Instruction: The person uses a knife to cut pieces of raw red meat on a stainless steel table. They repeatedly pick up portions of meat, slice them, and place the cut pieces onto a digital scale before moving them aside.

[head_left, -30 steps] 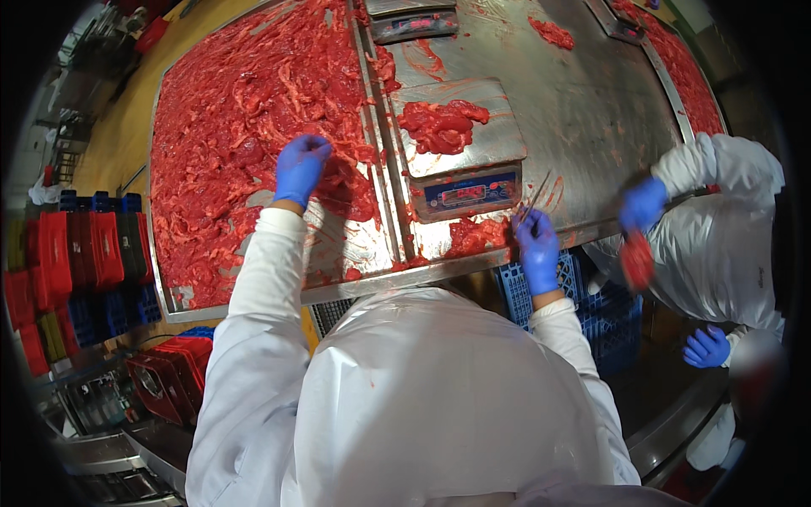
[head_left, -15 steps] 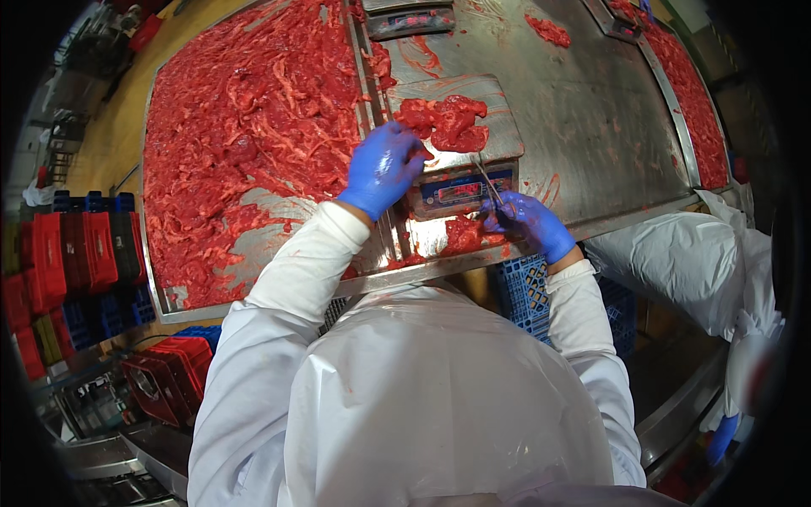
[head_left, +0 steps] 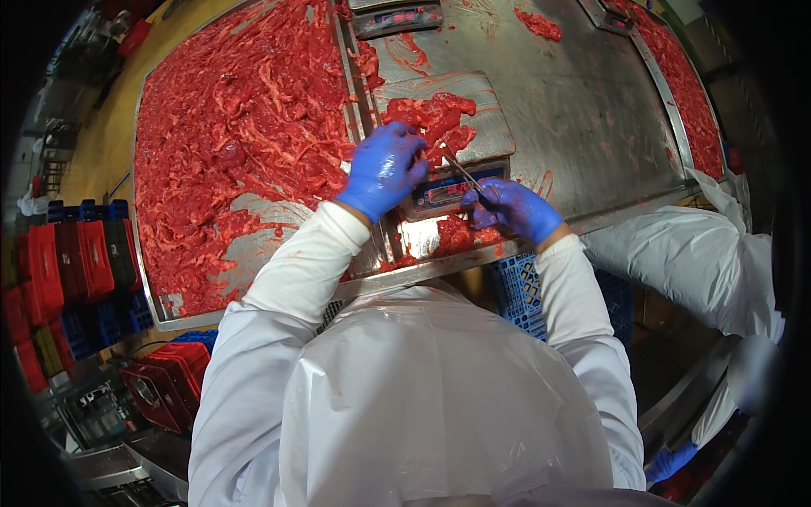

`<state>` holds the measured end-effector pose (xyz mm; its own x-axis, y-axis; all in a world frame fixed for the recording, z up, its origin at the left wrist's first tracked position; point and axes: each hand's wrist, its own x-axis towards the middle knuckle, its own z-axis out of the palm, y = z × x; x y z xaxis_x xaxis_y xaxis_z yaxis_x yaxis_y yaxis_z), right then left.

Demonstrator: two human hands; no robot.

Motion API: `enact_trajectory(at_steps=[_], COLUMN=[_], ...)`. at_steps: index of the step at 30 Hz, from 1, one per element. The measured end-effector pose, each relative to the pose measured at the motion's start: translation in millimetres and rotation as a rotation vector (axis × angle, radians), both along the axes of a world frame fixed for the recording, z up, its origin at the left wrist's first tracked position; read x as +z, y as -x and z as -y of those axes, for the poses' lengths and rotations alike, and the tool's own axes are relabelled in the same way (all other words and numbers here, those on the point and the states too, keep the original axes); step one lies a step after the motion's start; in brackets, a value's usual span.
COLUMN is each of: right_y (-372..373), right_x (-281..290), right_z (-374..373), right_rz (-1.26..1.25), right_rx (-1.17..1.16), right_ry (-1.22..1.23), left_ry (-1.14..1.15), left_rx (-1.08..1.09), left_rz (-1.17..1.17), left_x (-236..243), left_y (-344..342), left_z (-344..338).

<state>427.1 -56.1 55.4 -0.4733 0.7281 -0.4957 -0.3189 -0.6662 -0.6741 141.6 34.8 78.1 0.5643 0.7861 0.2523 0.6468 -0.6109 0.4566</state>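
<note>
Spanning the scene from left to right, a steel table (head_left: 591, 135) carries raw red meat. A divider runs from near to far along it. Left of the divider spreads a wide heap (head_left: 245, 110), thinning toward the near edge, where bare, smeared metal shows. More meat lies in a tray (head_left: 680, 93) at the far right. A person wearing a white apron (head_left: 439, 397) stands at the near edge, seen from above. To the right, a co-worker (head_left: 676, 262) in white is partly in view. Red crates (head_left: 72, 266) are stacked on the left, and a blue crate (head_left: 519, 296) sits under the table's near edge, right of the apron.

Just right of the divider is a scale (head_left: 494, 135) with a lit display on its near side; a second scale (head_left: 397, 19) stands beyond it. On the nearer scale's plate rests a portion (head_left: 431, 114) of meat. Both hands wear blue gloves and are apart. The left hand (head_left: 382, 173) curls at the portion's near left edge; whether its fingers grip any meat cannot be told. The right hand (head_left: 519, 207), near the display, is closed around a slim metal tool (head_left: 461, 173), whose far end reaches the portion. Scraps (head_left: 456, 238) lie on the near side of the scale.
</note>
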Motion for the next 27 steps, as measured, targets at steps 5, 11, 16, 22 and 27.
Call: enact_trajectory(at_steps=[5, 11, 16, 22, 27], right_y=[31, 69, 81, -71, -9], right_x=[16, -12, -15, -14, 53], right_z=[-32, -9, 23, 34, -48], right_rz=[0.232, 0.301, 0.555, 0.633, 0.786], right_rx=[0.024, 0.15, 0.562, -0.094, 0.067], right_ry=[-0.032, -0.218, -0.589, -0.284, -0.65], left_ry=[0.024, 0.208, 0.162, 0.115, 0.086], left_rx=[-0.067, 0.251, 0.539, 0.944, 0.32], left_rz=[-0.149, -0.414, -0.11, -0.013, 0.048], left_x=[1, -64, -69, -87, -34], left_y=[10, 128, 187, 200, -4], left_z=[11, 24, 22, -38, -50])
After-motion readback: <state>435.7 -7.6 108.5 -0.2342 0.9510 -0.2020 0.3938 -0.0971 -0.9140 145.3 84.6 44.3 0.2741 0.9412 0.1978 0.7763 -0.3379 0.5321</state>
